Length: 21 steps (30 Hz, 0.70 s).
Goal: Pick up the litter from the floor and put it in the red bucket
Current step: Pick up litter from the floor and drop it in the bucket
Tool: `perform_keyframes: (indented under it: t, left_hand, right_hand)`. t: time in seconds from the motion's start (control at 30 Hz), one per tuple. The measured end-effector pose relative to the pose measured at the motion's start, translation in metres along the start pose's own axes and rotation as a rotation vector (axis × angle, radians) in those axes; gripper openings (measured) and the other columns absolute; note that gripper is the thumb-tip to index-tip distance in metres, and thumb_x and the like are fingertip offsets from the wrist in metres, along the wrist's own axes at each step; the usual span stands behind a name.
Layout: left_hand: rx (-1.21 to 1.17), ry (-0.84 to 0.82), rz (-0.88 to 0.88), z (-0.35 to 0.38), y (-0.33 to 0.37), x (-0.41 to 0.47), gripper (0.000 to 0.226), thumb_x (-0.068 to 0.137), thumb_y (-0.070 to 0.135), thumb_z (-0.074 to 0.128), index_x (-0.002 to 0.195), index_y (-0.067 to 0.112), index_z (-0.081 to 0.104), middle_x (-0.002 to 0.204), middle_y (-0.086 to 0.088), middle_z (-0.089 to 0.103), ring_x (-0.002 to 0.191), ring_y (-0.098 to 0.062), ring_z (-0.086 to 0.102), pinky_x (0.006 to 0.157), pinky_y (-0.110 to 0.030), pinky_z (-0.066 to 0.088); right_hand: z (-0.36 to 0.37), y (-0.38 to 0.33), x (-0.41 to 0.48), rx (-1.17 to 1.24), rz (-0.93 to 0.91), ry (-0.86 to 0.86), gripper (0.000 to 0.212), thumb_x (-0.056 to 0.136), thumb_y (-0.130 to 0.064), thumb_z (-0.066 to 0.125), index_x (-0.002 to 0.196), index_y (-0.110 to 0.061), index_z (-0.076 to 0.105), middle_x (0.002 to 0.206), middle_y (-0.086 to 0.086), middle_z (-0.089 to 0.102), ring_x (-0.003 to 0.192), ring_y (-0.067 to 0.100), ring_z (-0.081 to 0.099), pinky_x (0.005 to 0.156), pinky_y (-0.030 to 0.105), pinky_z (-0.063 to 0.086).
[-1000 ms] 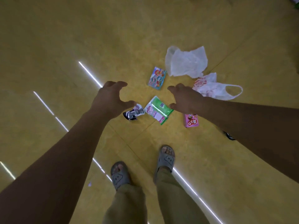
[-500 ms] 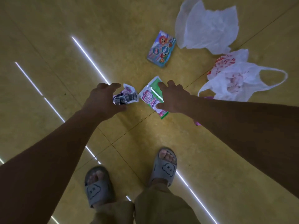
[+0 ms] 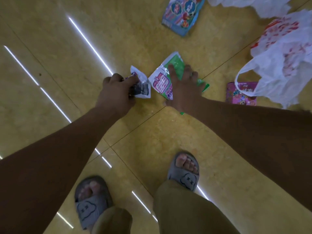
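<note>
Hands lower now: left [image 3: 116, 93] pinching crumpled wrapper [image 3: 141, 85], right [image 3: 182, 92] spread flat on green packet [image 3: 166, 76].

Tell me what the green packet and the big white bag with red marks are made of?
The green packet under the right hand looks like thin glossy plastic film: it creases sharply and catches the light. The white bag with red marks looks like thin, soft plastic, slightly see-through, rumpled, with a floppy loop handle. Neither can be confirmed by sight alone.
</note>
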State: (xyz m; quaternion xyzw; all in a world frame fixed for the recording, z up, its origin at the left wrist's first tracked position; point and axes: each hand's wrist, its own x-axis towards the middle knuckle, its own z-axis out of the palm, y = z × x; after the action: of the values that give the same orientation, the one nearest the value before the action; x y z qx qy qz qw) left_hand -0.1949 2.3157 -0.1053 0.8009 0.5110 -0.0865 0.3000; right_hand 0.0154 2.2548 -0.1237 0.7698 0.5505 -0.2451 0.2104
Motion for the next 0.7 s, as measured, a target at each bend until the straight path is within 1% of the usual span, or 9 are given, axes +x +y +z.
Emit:
perform_keyframes:
  t: [0.07, 0.1, 0.2, 0.3, 0.37, 0.47, 0.53, 0.63, 0.7]
  left_hand:
    - [0.007, 0.011, 0.036, -0.004, -0.002, -0.006, 0.055, 0.075, 0.017, 0.068, 0.129, 0.023, 0.059, 0.098, -0.022, 0.057, 0.087, -0.043, 0.056, 0.085, -0.043, 0.046]
    - [0.003, 0.002, 0.044, -0.007, -0.002, -0.010, 0.051, 0.076, 0.017, 0.070, 0.127, 0.021, 0.061, 0.095, -0.022, 0.057, 0.082, -0.042, 0.057, 0.082, -0.041, 0.047]
    - [-0.018, -0.007, 0.042, -0.024, 0.001, -0.026, 0.045, 0.079, 0.027, 0.064, 0.123, 0.021, 0.064, 0.091, -0.021, 0.058, 0.075, -0.039, 0.059, 0.073, -0.039, 0.051]
    - [-0.063, 0.005, 0.038, -0.052, 0.011, -0.040, 0.046, 0.076, 0.036, 0.053, 0.118, 0.021, 0.067, 0.084, -0.017, 0.056, 0.071, -0.035, 0.057, 0.069, -0.037, 0.050]
    - [-0.099, 0.030, 0.029, -0.075, 0.018, -0.047, 0.039, 0.080, 0.033, 0.055, 0.116, 0.022, 0.067, 0.082, -0.014, 0.054, 0.070, -0.033, 0.055, 0.068, -0.035, 0.048]
    - [-0.120, 0.071, 0.050, -0.117, 0.030, -0.054, 0.031, 0.085, 0.023, 0.063, 0.116, 0.021, 0.067, 0.080, -0.012, 0.053, 0.072, -0.029, 0.053, 0.068, -0.034, 0.046]
    - [-0.123, 0.105, 0.064, -0.150, 0.040, -0.057, 0.035, 0.084, 0.017, 0.067, 0.119, 0.022, 0.066, 0.080, -0.010, 0.052, 0.074, -0.028, 0.052, 0.070, -0.033, 0.044]
    - [-0.129, 0.163, 0.088, -0.203, 0.056, -0.062, 0.044, 0.082, 0.014, 0.068, 0.125, 0.024, 0.064, 0.084, -0.011, 0.053, 0.077, -0.032, 0.056, 0.074, -0.035, 0.048]
    - [-0.135, 0.199, 0.105, -0.240, 0.067, -0.067, 0.047, 0.081, 0.014, 0.070, 0.126, 0.024, 0.064, 0.087, -0.011, 0.054, 0.079, -0.034, 0.058, 0.076, -0.035, 0.048]
  right_hand:
    - [0.002, 0.001, -0.006, 0.009, -0.041, 0.084, 0.108, 0.070, -0.050, 0.078, 0.150, -0.035, 0.007, 0.146, 0.019, 0.021, 0.126, 0.040, 0.033, 0.091, 0.061, 0.042]
    - [0.002, 0.002, -0.010, 0.021, -0.069, 0.104, 0.099, 0.074, -0.043, 0.077, 0.149, -0.035, 0.012, 0.140, 0.017, 0.028, 0.119, 0.038, 0.038, 0.087, 0.058, 0.046]
    - [-0.008, 0.003, -0.025, 0.105, -0.091, 0.077, 0.083, 0.080, -0.027, 0.071, 0.145, -0.035, 0.021, 0.133, 0.013, 0.035, 0.113, 0.037, 0.042, 0.083, 0.053, 0.049]
    - [-0.030, 0.001, -0.043, 0.079, -0.096, 0.081, 0.081, 0.080, -0.020, 0.069, 0.144, -0.035, 0.022, 0.130, 0.012, 0.037, 0.109, 0.035, 0.044, 0.081, 0.052, 0.050]
    - [-0.049, -0.001, -0.056, 0.062, -0.093, 0.094, 0.082, 0.079, -0.016, 0.068, 0.144, -0.035, 0.022, 0.128, 0.012, 0.038, 0.107, 0.034, 0.046, 0.080, 0.050, 0.049]
    - [-0.088, -0.003, -0.075, 0.051, -0.101, 0.121, 0.081, 0.081, -0.016, 0.066, 0.145, -0.034, 0.021, 0.125, 0.012, 0.039, 0.104, 0.035, 0.047, 0.079, 0.049, 0.049]
    - [-0.119, -0.004, -0.086, 0.037, -0.113, 0.158, 0.078, 0.082, -0.018, 0.064, 0.146, -0.033, 0.022, 0.125, 0.012, 0.039, 0.103, 0.035, 0.047, 0.077, 0.048, 0.050]
    - [-0.175, -0.006, -0.100, 0.037, -0.118, 0.199, 0.079, 0.082, -0.017, 0.063, 0.147, -0.034, 0.020, 0.125, 0.012, 0.038, 0.102, 0.034, 0.046, 0.075, 0.047, 0.050]
    - [-0.215, -0.009, -0.111, 0.046, -0.121, 0.233, 0.080, 0.082, -0.014, 0.062, 0.147, -0.034, 0.020, 0.127, 0.012, 0.038, 0.102, 0.035, 0.046, 0.075, 0.047, 0.050]
